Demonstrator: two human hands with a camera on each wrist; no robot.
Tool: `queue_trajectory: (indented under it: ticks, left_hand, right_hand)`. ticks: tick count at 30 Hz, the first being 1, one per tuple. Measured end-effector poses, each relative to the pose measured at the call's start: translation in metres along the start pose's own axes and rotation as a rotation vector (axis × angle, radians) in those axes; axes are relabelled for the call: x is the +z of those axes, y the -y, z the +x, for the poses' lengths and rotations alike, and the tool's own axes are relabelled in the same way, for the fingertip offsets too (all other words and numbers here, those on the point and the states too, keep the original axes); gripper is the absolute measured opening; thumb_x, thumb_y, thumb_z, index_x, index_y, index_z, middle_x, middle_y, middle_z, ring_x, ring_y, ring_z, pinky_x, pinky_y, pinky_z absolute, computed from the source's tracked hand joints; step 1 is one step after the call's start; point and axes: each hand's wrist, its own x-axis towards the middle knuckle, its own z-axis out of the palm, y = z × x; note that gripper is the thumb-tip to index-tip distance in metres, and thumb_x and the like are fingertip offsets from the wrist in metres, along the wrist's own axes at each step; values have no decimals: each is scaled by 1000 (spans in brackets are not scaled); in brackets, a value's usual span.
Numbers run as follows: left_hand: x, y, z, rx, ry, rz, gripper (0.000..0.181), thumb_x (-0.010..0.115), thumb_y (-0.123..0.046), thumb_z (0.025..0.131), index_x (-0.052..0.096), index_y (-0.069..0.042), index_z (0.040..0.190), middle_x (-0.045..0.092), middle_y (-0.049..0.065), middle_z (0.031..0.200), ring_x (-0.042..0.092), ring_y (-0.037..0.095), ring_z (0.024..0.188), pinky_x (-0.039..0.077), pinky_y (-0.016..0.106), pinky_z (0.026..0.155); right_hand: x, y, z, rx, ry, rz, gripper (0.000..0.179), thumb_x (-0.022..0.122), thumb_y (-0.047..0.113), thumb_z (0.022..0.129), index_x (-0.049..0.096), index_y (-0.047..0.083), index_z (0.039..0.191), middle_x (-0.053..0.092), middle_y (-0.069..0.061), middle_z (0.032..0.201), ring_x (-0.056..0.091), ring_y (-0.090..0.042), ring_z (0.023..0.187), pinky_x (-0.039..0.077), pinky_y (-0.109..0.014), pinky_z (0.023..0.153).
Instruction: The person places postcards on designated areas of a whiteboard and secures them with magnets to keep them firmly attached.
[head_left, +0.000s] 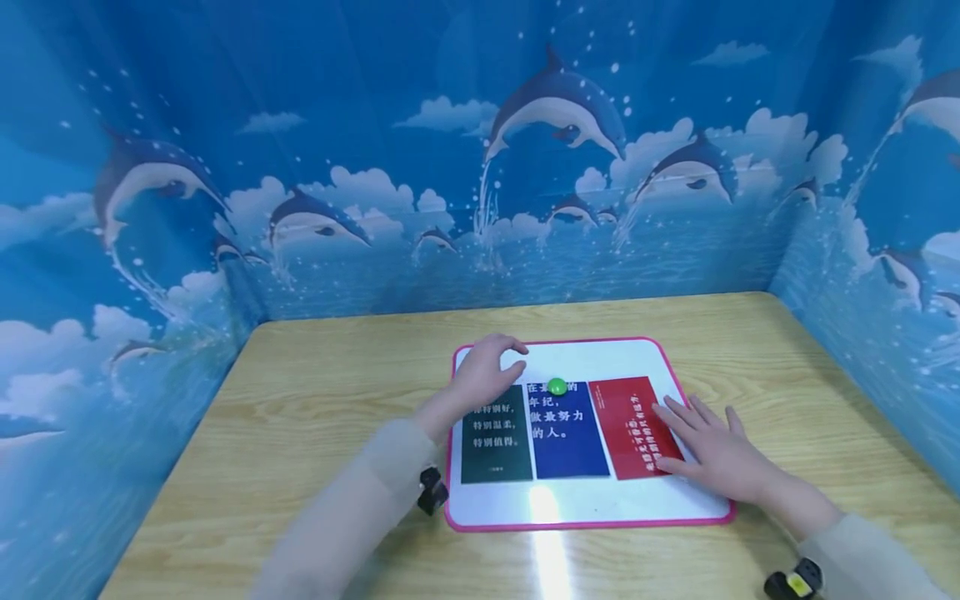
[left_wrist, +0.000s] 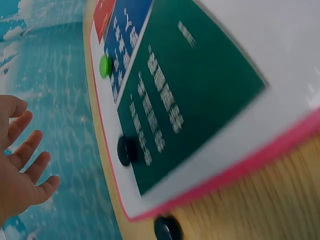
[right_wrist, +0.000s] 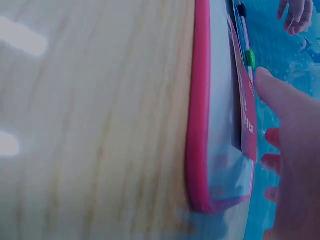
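A white magnetic board (head_left: 517,505) with a pink rim lies on the table. Side by side on it are a dark green card (head_left: 495,454), a blue card (head_left: 573,458) and a red card (head_left: 618,417), all printed with white characters. A round green magnet (head_left: 557,387) sits on the blue card's top edge. Over the green card's upper end is my left hand (head_left: 486,371), fingers loosely bent and holding nothing. A black magnet (left_wrist: 126,150) lies on that card's top edge, hidden in the head view. My right hand (head_left: 716,454) spreads its fingers over the red card's right edge.
Another round black piece (left_wrist: 167,229) rests on the wooden table (head_left: 315,392) just outside the board's corner. A blue dolphin-print curtain (head_left: 420,167) stands behind the table and along both sides.
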Motion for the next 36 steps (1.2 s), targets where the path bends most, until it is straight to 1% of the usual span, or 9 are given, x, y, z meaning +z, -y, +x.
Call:
queue_trajectory:
  ticks: [4,10,14,16,20,23,26,31,36]
  left_hand:
    - [-12,21,-7,-68,-32,-8,25,57,-26,92,62,-16,115,57,4,128,48,22,126,39,41,107]
    - [-26,49,-20,-129,-53,-23,23,58,-20,92,63,-12,112,57,8,127,48,25,125,38,44,107]
    - [-30,66,-27,-140,-60,-26,24,59,-16,90,63,-8,112,57,12,125,48,28,125,36,44,109]
    - [-32,74,-31,-135,-58,-13,25,60,-17,89,63,-7,112,57,13,125,48,29,124,36,45,108]
    - [-35,87,-37,-120,-53,72,27,62,-20,87,63,-8,112,58,14,125,48,31,123,36,47,108]
    - [-36,96,-41,-111,-39,158,30,65,-23,86,63,-9,112,58,13,125,47,31,122,34,48,107]
    - [-36,103,-45,-109,-13,218,36,68,-27,84,62,-10,115,56,12,126,45,31,123,32,50,108]
    - [-36,109,-47,-121,31,266,46,74,-31,78,61,-12,118,54,11,129,43,31,125,28,52,110]
    - [-32,112,-47,-133,63,294,46,75,-32,77,62,-13,117,51,11,131,40,32,126,24,53,112]
  right_hand:
    - [5,5,-1,-30,16,-37,83,64,61,75,43,15,140,39,-17,145,24,-49,132,11,-77,96]
    - [11,6,-1,-10,28,-42,81,62,62,75,45,15,139,40,-17,145,25,-50,132,12,-77,96]
    - [9,8,-1,-4,26,-30,82,62,62,75,44,13,139,39,-18,145,25,-50,132,12,-77,96]
    - [7,9,-1,2,24,-14,84,64,61,75,43,11,140,39,-19,144,24,-51,131,12,-77,96]
    - [1,12,-1,20,19,11,87,65,60,74,41,8,140,38,-21,144,23,-51,131,10,-77,97]
    - [0,11,-3,27,20,16,88,65,59,74,42,7,140,39,-21,144,23,-52,131,10,-77,97]
    - [1,9,-5,28,25,6,86,67,58,73,44,7,138,42,-20,142,25,-51,131,11,-77,97]
    - [6,6,-7,34,28,-11,84,70,56,71,47,8,137,44,-19,141,26,-49,130,12,-77,96]
    - [7,6,-5,36,25,-26,84,70,56,71,47,9,136,45,-18,141,26,-49,130,13,-77,96]
